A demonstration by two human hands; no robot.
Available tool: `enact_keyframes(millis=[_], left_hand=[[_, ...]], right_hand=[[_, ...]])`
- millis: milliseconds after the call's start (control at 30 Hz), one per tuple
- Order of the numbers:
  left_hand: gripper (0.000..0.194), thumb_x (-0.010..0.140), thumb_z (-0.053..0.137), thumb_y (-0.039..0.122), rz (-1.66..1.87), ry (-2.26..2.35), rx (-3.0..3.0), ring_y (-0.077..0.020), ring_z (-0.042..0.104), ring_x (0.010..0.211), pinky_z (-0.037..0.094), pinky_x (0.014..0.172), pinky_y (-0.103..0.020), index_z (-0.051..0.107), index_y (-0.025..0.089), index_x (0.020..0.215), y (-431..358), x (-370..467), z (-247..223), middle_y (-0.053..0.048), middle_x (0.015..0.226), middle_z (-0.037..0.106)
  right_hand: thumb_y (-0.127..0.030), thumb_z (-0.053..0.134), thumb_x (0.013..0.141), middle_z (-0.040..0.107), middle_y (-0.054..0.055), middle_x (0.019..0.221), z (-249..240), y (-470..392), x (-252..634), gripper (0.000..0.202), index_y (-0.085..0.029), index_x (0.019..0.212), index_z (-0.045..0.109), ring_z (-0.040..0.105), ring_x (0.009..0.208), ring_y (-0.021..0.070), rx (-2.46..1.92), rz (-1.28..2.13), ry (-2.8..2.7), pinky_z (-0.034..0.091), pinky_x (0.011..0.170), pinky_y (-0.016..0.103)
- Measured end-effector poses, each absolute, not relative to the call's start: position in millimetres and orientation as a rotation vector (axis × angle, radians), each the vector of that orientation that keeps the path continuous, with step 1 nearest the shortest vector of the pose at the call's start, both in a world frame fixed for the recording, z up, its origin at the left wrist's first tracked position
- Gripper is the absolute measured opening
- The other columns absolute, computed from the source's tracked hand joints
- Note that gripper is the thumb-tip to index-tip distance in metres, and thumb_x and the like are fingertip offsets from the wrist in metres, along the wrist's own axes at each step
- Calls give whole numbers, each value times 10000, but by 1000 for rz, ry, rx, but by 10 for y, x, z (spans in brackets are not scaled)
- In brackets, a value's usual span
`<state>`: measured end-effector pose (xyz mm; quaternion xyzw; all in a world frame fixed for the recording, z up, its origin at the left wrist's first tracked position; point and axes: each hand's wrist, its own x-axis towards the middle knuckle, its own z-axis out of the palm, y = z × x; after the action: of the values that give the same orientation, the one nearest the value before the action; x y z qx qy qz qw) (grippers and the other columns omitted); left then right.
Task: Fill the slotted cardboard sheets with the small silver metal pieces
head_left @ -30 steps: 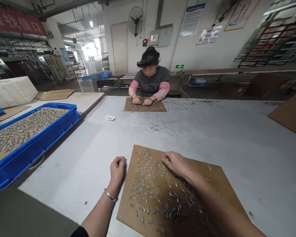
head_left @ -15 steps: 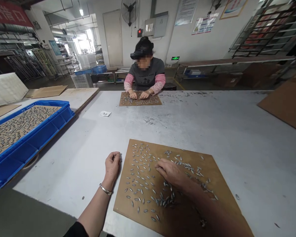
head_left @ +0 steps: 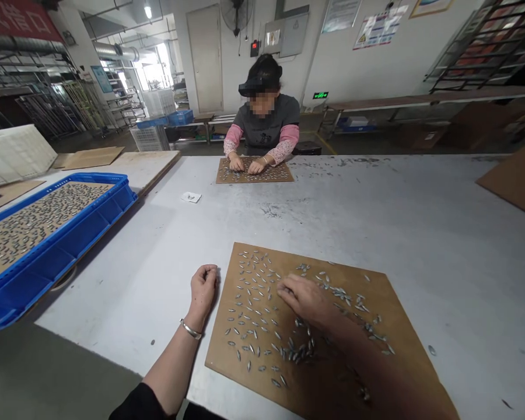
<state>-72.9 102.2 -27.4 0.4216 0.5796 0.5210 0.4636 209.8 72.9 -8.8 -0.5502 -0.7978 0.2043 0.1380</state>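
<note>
A brown cardboard sheet (head_left: 332,373) lies on the table before me, with many small, silvery, pointed metal pieces on it. On its left part the pieces (head_left: 249,315) lie spread out singly; elsewhere they form loose clusters (head_left: 300,350). My right hand (head_left: 304,297) is over the middle of the sheet, thumb and fingers pinched together at the edge of the spread pieces. Whatever is between those fingertips is hidden. Just left of the sheet, my left hand (head_left: 205,286) rests on the table with its fingers curled closed; their contents cannot be made out.
To the left stands a blue tray (head_left: 91,224) holding a sheet covered in similar pieces. Across the table a person (head_left: 265,122) handles pieces on another cardboard sheet (head_left: 256,178). A scrap of white paper (head_left: 191,198) and a large cardboard piece (head_left: 516,181) also lie on the table.
The view has shifted slightly, so the table and sheet appear a little further right. Both hands keep nearly the same pose and place relative to the sheet.
</note>
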Motion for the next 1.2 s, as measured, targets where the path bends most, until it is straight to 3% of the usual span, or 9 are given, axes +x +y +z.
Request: enact_keyframes(millis=[200, 533, 800, 1033, 1200], left_hand=[[242, 813, 676, 393, 1290, 1422, 1048, -120, 499, 601, 414, 614, -256, 676, 169, 903, 1007, -718, -252, 31, 654, 585], [218, 807, 681, 374, 1280, 1428, 1049, -121, 498, 598, 415, 619, -259, 684, 171, 888, 987, -704, -211, 29, 644, 584], [273, 810, 681, 412, 1267, 1427, 1052, -118, 495, 577, 410, 595, -256, 678, 166, 928, 1031, -731, -271, 37, 634, 581], [287, 788, 710, 426, 1273, 1444, 1079, -122, 500, 581, 412, 603, -259, 690, 168, 913, 1037, -740, -261, 33, 634, 592], [300, 791, 700, 448, 1285, 1451, 1090, -125, 499, 583, 410, 603, -260, 684, 174, 910, 1028, -756, -279, 36, 634, 587]], right_hand=[[-235, 461, 993, 694, 82, 1002, -127, 1001, 2075, 225, -224, 973, 685, 631, 975, 229, -1357, 535, -2539, 453, 839, 332], [-232, 470, 989, 670, 82, 912, -198, 1046, 1982, 212, -203, 852, 629, 631, 846, 212, -1586, 482, -2558, 423, 745, 303], [-268, 463, 989, 689, 67, 916, -148, 910, 2496, 236, -221, 863, 657, 642, 879, 214, -1689, 473, -2229, 452, 796, 310], [-222, 440, 1014, 679, 75, 946, -338, 730, 2418, 260, -215, 938, 689, 635, 912, 216, -1489, 384, -2333, 466, 824, 323], [-211, 527, 982, 668, 79, 898, -324, 748, 2232, 198, -202, 845, 669, 623, 871, 226, -1537, 321, -2439, 451, 773, 322]])
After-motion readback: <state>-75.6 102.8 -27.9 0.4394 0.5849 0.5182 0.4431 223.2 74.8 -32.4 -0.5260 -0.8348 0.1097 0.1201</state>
